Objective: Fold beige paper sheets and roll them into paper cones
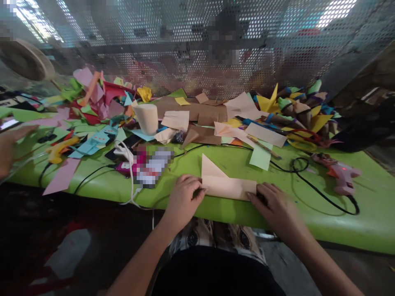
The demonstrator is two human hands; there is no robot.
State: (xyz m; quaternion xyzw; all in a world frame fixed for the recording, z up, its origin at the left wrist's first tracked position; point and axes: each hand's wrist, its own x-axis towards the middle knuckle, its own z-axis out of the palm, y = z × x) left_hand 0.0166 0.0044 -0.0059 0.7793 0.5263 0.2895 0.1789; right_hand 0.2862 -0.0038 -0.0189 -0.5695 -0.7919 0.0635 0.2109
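Note:
A sheet of pale peach paper [230,187] lies near the front edge of the table, its near side folded or rolled into a long band. One pointed corner of it stands out at the upper left. My left hand [185,195] pinches the left end of the band between thumb and fingers. At the right end, my right hand [271,201] grips the paper in the same way, with the thumb on the front. Between the hands the band is straight and flat-looking.
A pink glue gun [342,172] with a looping black cable lies at the right. Left are a power strip [126,166], a yellow glue gun [63,149] and another person's hand [10,144]. A paper cup shape [147,118] and coloured scraps [98,96] fill the back.

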